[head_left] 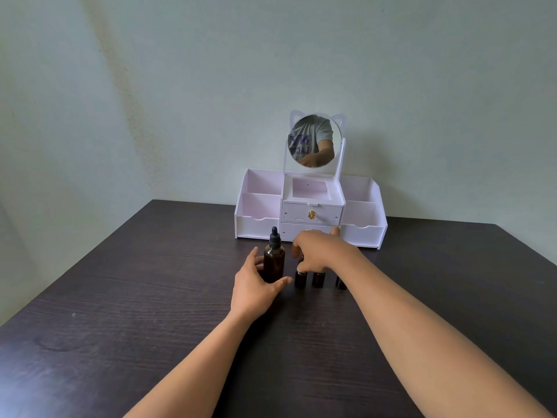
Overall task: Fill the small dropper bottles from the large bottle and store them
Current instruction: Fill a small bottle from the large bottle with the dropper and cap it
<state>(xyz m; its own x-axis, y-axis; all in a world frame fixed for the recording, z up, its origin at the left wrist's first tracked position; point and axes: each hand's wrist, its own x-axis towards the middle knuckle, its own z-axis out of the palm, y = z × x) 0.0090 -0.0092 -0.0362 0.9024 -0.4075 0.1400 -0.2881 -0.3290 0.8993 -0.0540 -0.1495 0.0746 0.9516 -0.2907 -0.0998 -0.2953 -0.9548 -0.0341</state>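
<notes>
The left hand (256,288) cups the large bottle (274,262) with an open grip. The right hand (319,251) curls over a small dropper bottle (300,280), and its grip cannot be told.

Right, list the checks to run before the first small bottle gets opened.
1. Large bottle upright, dropper cap on: ok.
2. Left hand steadying it: cupped round its lower half, but firm grip cannot tell.
3. Right hand on the leftmost small bottle: fingers at its top, pinch cannot tell.
4. Middle small bottle and right small bottle upright: ok, though their tops are hidden by the arm.
5. Organizer compartments open to take bottles: ok.
6. Fill level in the small bottles: cannot tell, the glass is dark.
</notes>
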